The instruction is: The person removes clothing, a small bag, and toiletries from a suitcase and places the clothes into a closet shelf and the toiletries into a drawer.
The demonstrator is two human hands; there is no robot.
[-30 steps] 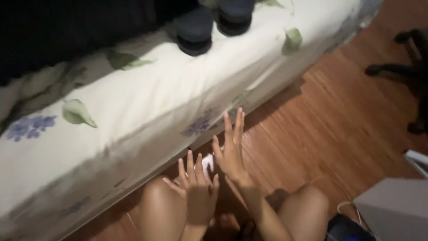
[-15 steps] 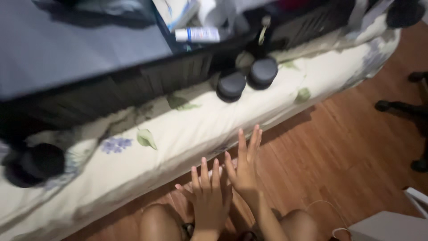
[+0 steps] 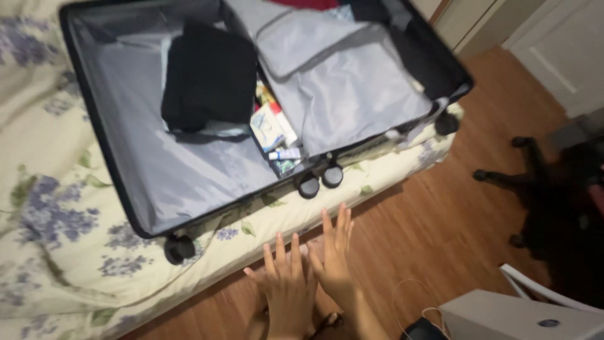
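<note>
My left hand (image 3: 286, 286) and my right hand (image 3: 332, 255) are held up side by side, backs toward me, fingers spread, holding nothing. They hover over the wooden floor just in front of the bed's edge (image 3: 251, 230). On the bed lies an open black suitcase (image 3: 119, 170) with grey lining. Its left half holds a folded black garment (image 3: 211, 75). Small boxes and a tube (image 3: 277, 135) sit along the middle hinge. The right half is covered by a grey zipped divider (image 3: 343, 79).
The bed has a cream sheet with purple flowers (image 3: 44, 214). A black office chair base (image 3: 535, 189) stands on the wooden floor at right. A grey box (image 3: 522, 318) and a thin cable (image 3: 409, 296) lie at the lower right. White doors (image 3: 553, 50) are at the far right.
The view has tilted upward, from the bed's edge to the whole open suitcase. My hands stay raised together with fingers spread, and my knees have dropped out of sight.
</note>
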